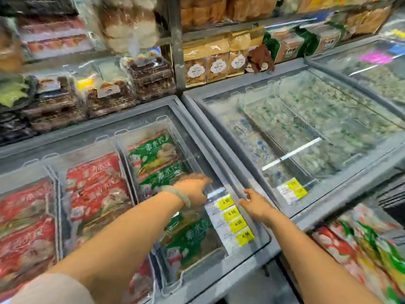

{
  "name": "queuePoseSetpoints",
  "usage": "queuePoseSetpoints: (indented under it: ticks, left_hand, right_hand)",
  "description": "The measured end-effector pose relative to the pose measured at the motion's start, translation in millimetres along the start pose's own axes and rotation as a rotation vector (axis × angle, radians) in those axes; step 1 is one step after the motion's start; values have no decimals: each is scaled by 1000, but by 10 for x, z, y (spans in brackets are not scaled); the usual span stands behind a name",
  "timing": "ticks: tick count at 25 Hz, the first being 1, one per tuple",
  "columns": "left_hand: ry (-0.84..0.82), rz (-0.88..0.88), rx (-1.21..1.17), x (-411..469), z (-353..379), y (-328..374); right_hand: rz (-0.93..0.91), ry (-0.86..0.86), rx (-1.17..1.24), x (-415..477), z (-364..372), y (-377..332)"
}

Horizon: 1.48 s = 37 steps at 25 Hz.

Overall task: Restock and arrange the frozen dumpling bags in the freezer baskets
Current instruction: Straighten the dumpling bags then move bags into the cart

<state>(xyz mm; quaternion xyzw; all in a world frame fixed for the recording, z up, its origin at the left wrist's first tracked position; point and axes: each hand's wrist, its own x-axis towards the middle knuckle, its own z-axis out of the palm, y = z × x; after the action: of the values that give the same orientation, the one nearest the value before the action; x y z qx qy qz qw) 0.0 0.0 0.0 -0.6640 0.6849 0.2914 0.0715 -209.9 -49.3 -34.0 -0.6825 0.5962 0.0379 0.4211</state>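
Note:
Green dumpling bags (157, 156) fill the right-hand basket (122, 137) of the open chest freezer. Red dumpling bags (94, 185) lie in the middle basket and more red bags (24, 216) in the left one. My left hand (195, 189) reaches into the right basket and rests on the green bags at the edge of the glass lid; its fingertips are hidden. My right hand (254, 205) lies on the glass lid (252, 216) beside the yellow price tags (234, 218), fingers relaxed, holding nothing. More red and green bags (361, 249) are piled at the lower right.
A second chest freezer (306, 132) with a shut glass lid stands to the right, full of pale frozen goods. Shelves of bread and boxed pastries (105, 88) run along the back above the freezers. A grey frame (197, 137) divides the two freezers.

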Motion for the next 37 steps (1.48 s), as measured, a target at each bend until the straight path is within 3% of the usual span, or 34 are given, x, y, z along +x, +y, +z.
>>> queuePoseSetpoints:
  ticks: [6,8,12,16,23,27,30,34,37]
  left_hand:
    - [73,47,179,815,-32,304]
    - [35,-16,157,1022,-70,261]
    - [-16,-24,118,1163,-108,143]
    - [69,-25,36,1153,-16,73]
    - [278,-25,115,1086,158,131]
    - [243,-19,122,1067,91,94]
    - [146,7,112,936,65,-77]
    - [74,-22,53,463,144,-498]
    - [83,-41,-25,37,283,-814]
  right_hand:
    - [-45,-149,2,526,-66,-168]
    - [-80,-121,-33,661,-114,-132]
    - [-108,-231,17,742,-291,-127]
    - [-34,-202,40,876,-373,-205]
    - [-85,-180,-200,827,-310,-275]
    - [-81,-143,-175,810,-277,-251]
    - [-32,-162,-3,694,-119,-300]
    - [51,-298,210,463,318,-551]
    - [91,-385,138,351,650,-848]
